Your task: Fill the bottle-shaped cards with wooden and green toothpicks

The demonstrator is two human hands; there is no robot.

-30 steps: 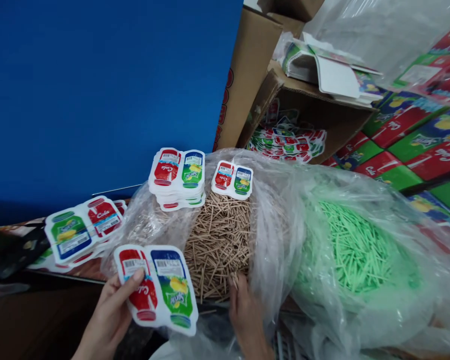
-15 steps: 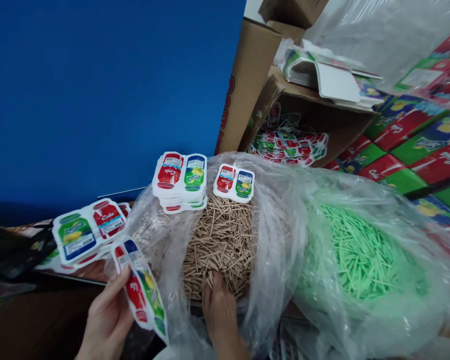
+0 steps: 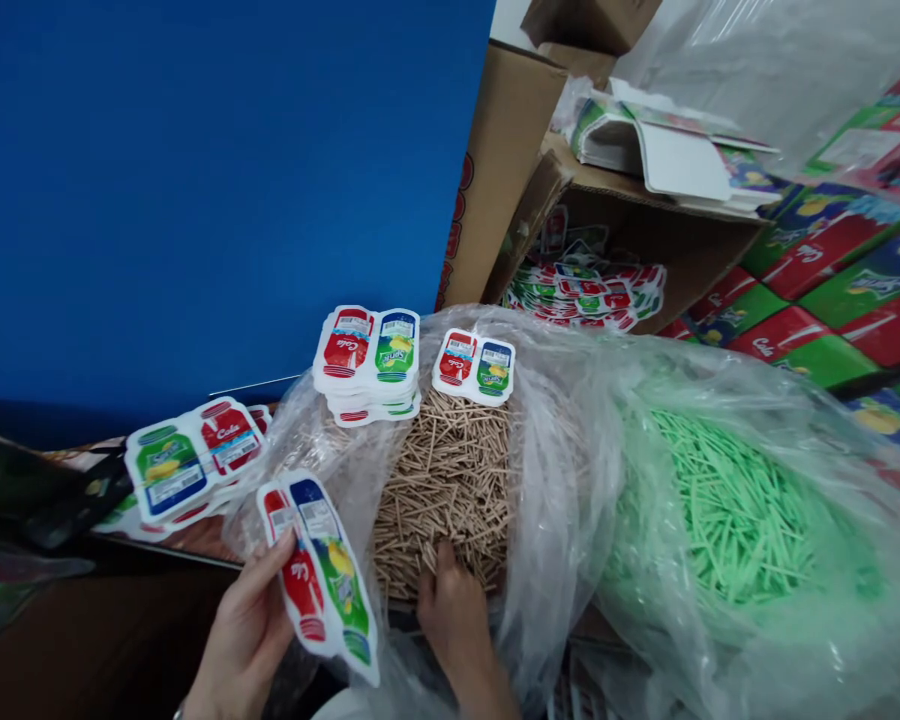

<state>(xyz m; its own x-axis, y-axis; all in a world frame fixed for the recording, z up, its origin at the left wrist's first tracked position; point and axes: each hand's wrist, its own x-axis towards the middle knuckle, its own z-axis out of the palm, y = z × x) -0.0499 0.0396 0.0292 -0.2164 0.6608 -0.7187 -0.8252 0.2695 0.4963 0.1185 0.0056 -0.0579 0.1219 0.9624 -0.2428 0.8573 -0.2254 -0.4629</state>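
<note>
The person's left hand [image 3: 247, 620] has its grip closed around the edge of a Cola-and-Sprite twin-jar card [image 3: 339, 572], thumb on the printed face, holding it tilted just left of the front of the clear plastic bag [image 3: 555, 500]. The right hand [image 3: 454, 605] reaches in over the bag's near edge, fingertips among the thin brown sticks [image 3: 450, 480]; whether its grip is grasping any of them cannot be told, since the ends blend with the heap. At the bag's far left corner sits a stack of matching cards [image 3: 367, 350], a single card [image 3: 474, 368] lies on the far end of the sticks, and a loose pile of cards [image 3: 195, 465] rests well to the bag's left. The step in hand looks like picking out sticks with the card held ready; the next move seems to call for a firm fingertip pinch, the stick ends lined up, and a lift clear of the plastic
</note>
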